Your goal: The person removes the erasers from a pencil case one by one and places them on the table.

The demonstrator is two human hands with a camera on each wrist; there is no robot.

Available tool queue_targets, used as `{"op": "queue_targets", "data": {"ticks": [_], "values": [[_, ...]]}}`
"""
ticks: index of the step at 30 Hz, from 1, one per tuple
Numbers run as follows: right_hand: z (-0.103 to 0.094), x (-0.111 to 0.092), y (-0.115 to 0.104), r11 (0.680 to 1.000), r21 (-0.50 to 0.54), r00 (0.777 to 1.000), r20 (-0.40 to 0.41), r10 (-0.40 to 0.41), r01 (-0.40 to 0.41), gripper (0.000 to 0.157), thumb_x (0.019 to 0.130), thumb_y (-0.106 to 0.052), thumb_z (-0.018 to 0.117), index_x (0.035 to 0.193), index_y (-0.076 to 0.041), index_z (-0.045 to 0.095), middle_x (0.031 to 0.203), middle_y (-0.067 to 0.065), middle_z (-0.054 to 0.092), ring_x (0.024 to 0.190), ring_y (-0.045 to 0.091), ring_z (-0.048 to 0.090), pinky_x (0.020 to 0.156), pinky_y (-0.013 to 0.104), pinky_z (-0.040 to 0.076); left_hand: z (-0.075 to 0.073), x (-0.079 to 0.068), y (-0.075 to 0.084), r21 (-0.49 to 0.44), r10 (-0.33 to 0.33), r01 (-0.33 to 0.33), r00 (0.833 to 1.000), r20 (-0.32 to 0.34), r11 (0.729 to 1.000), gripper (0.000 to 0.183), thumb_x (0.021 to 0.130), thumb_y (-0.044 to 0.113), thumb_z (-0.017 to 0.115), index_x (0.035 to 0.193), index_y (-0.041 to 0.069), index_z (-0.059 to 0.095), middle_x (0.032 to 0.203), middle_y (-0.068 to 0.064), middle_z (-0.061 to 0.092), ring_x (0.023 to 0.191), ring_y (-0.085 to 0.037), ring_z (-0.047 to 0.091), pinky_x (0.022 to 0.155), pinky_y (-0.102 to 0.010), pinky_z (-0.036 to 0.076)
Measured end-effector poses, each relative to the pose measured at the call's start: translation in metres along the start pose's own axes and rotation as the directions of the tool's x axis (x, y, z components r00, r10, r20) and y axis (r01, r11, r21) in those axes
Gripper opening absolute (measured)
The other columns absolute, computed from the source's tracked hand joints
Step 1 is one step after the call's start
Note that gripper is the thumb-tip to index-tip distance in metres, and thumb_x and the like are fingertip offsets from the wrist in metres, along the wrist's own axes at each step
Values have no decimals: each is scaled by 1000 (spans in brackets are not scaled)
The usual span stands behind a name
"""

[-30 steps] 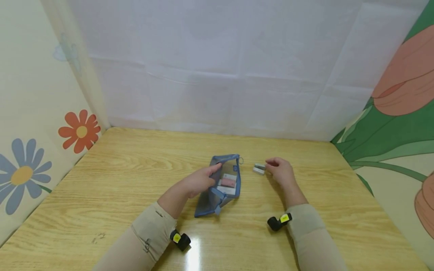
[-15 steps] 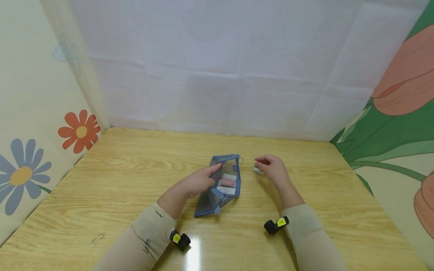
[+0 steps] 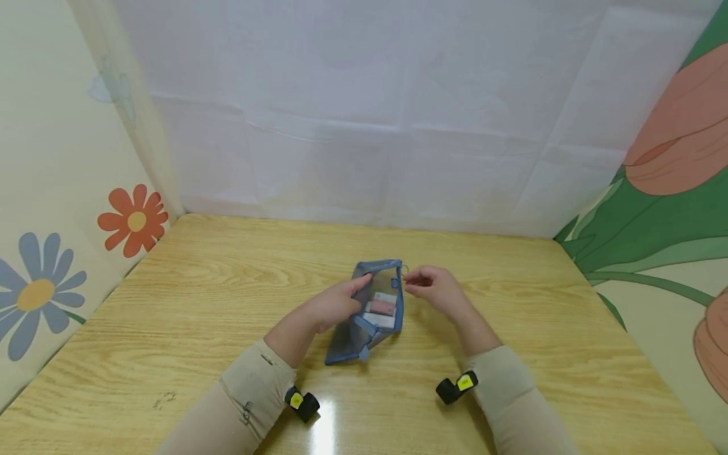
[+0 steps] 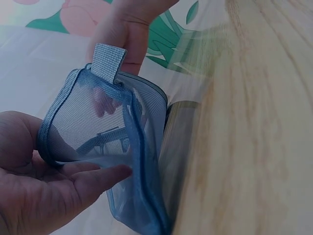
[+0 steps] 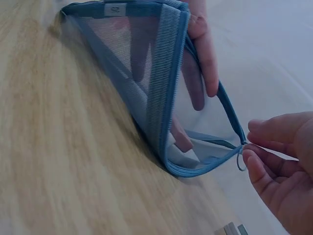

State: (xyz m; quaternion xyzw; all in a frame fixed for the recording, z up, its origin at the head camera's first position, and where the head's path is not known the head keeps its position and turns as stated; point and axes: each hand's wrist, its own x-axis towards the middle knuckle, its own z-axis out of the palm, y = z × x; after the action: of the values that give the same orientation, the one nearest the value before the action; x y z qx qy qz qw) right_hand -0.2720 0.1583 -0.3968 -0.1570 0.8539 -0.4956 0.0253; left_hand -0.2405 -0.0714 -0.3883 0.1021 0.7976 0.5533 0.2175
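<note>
A blue see-through mesh pouch (image 3: 347, 344) stands on the table with its zip opening spread. Inside it lie small white pieces and a pink one (image 3: 383, 307). My left hand (image 3: 335, 306) grips the pouch's side wall, with fingers on both faces of the mesh, as the left wrist view (image 4: 44, 191) shows. At the far end of the opening, a small ring (image 3: 405, 270) hangs from the rim. My right hand (image 3: 440, 294) has its thumb and fingertips (image 5: 252, 159) right at that ring and corner; I cannot tell whether they pinch it.
Small grey-white blocks (image 5: 234, 229) lie on the wooden table (image 3: 239, 265) near my right hand, hidden behind it in the head view. A white cloth wall (image 3: 341, 126) stands behind, with floral panels at both sides.
My right hand has moved left, from beside the small blocks, over them, to the pouch's ring. My left hand and the pouch stay in place.
</note>
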Motion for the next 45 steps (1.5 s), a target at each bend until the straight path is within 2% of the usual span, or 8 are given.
{"op": "queue_targets", "data": {"ticks": [7,13,16,23,27,37,40,45], "values": [[11,-2,-3,998,-69,998,55,19,-15,22,80,-11,68,101,-3,67,93,5,66,85,17,60,76,31,49,0,0,0,-3,-5,5,1000,-4,1000,73,81,-9,41,146,17,24,150,-14,17,129,-25,23,103,-48,22],[19,-2,-3,994,-96,991,133,-33,46,22,79,-12,69,99,-2,66,93,6,66,85,17,60,77,32,48,0,-1,1,-12,-2,2,1000,7,1000,72,81,-8,41,146,17,23,151,-12,16,128,-27,25,102,-48,24],[21,-2,-1,993,-110,987,161,-32,50,22,78,-11,70,98,-3,67,92,5,66,84,16,60,77,31,49,-1,-1,0,-16,-1,1,1000,15,1000,72,82,-8,41,146,17,22,151,-12,15,131,-26,21,104,-50,21],[28,-2,3,992,-121,974,226,6,22,18,79,-8,68,97,-9,68,90,2,64,81,13,58,72,29,48,-2,0,0,17,52,-53,998,26,998,71,81,-10,38,146,11,20,151,-11,15,137,-25,8,107,-49,13],[30,-2,5,991,-133,976,219,12,18,18,78,-10,70,96,-10,69,89,1,63,80,13,57,70,28,48,-1,0,0,23,49,-49,998,29,999,70,81,-10,38,146,11,20,151,-11,15,137,-26,8,107,-49,13],[33,-1,9,966,-242,982,181,-50,94,14,77,-11,70,92,-11,69,84,-1,60,76,11,55,68,27,47,-1,-1,3,18,37,-37,999,31,999,70,82,-10,38,146,12,20,151,-10,15,137,-26,8,107,-49,13],[33,-1,9,959,-269,984,170,-49,94,15,78,-11,70,93,-12,69,83,-2,59,75,11,54,68,28,46,-1,-1,2,16,35,-35,999,30,999,70,82,-10,38,146,12,21,151,-10,15,137,-26,8,107,-50,13],[32,-2,7,966,-249,984,175,-25,69,16,77,-9,70,93,-11,68,83,-1,59,75,12,54,67,28,46,-1,-1,2,22,31,-32,999,30,999,70,83,-9,39,146,13,21,151,-10,15,137,-27,8,106,-50,14]]}}
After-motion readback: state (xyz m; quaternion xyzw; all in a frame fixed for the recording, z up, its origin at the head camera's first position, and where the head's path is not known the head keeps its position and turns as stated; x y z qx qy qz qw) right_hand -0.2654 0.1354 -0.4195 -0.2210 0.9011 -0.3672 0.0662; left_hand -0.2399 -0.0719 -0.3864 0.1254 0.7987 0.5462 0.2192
